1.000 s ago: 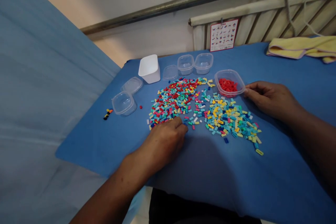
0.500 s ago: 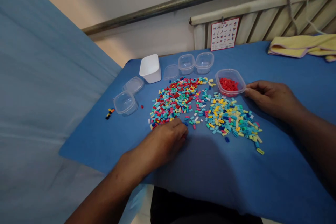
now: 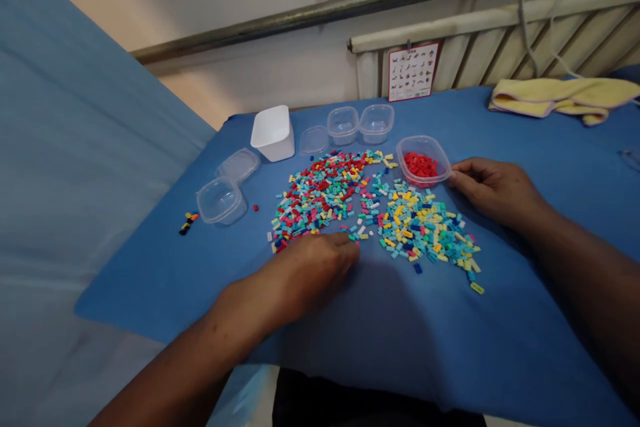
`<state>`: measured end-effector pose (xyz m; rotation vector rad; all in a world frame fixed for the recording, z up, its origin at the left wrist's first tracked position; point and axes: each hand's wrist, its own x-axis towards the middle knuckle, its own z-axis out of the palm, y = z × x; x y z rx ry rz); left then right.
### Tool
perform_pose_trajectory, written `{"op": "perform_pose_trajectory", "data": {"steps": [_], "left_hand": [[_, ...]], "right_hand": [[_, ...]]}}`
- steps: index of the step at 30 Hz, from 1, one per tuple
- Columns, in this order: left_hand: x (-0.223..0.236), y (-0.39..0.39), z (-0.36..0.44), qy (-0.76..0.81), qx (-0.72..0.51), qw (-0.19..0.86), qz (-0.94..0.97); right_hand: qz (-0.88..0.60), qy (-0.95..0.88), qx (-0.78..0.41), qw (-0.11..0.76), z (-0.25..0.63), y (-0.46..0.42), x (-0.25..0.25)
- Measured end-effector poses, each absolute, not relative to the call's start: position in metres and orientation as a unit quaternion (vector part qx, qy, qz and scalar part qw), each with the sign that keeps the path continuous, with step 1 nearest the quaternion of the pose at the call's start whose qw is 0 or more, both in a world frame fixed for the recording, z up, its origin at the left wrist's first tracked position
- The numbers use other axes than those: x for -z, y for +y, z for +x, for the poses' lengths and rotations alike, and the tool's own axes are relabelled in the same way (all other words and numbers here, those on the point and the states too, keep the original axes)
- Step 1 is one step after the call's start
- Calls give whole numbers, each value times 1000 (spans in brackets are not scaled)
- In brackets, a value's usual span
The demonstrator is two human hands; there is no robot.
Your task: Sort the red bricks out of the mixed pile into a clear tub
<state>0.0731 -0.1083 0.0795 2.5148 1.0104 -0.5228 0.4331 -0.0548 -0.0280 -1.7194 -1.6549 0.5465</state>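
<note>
My left hand (image 3: 320,263) rests at the near edge of a heap of small mixed-colour building bricks (image 3: 320,197). Its fingers are curled together, and whatever is between them is hidden. My right hand (image 3: 493,188) pinches the near right corner of a clear plastic tub (image 3: 434,179), which stands on the table. Red bricks (image 3: 420,164) cover the tub's bottom. Between my hands spreads a second heap, mostly yellow and turquoise bricks (image 3: 425,223).
Two clear tubs (image 3: 377,123) stand at the back beside a lid (image 3: 315,140) and a white bin (image 3: 273,137). At left are another clear tub (image 3: 220,201), a lid (image 3: 240,165) and some joined dark bricks (image 3: 188,223). A yellow cloth (image 3: 565,97) lies at the back right.
The view has shifted a little, so the table things appear farther left. My left hand has moved slightly right relative to the bricks. My right hand keeps its hold on the tub.
</note>
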Motion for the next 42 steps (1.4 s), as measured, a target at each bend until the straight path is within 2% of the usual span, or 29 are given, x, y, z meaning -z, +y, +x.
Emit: {"op": "perform_pose_trajectory", "data": {"steps": [7, 11, 16, 22, 25, 28, 32, 36, 42], "left_hand": [[-76, -93, 82, 308, 172, 170, 920], [-85, -64, 95, 296, 40, 187, 936], [-98, -22, 143, 319, -132, 118, 931], [-94, 28, 179, 318, -183, 130, 921], [-88, 52, 163, 370, -162, 88, 911], [-74, 66, 143, 419, -59, 71, 903], [-46, 61, 129, 372, 63, 78, 923], [-33, 42, 114, 369, 105, 51, 922], [-38, 8, 78, 382, 129, 54, 913]], "right_hand": [[-665, -640, -199, 331, 432, -55, 28], [-658, -647, -202, 329, 433, -53, 29], [-647, -651, -193, 347, 434, -51, 35], [-633, -652, -207, 363, 435, -51, 38], [-637, -654, -197, 357, 435, -50, 36], [-641, -655, -200, 347, 434, -48, 35], [-647, -652, -196, 344, 433, -48, 35], [-653, -649, -187, 342, 433, -50, 36], [-654, -649, -195, 337, 434, -48, 37]]}}
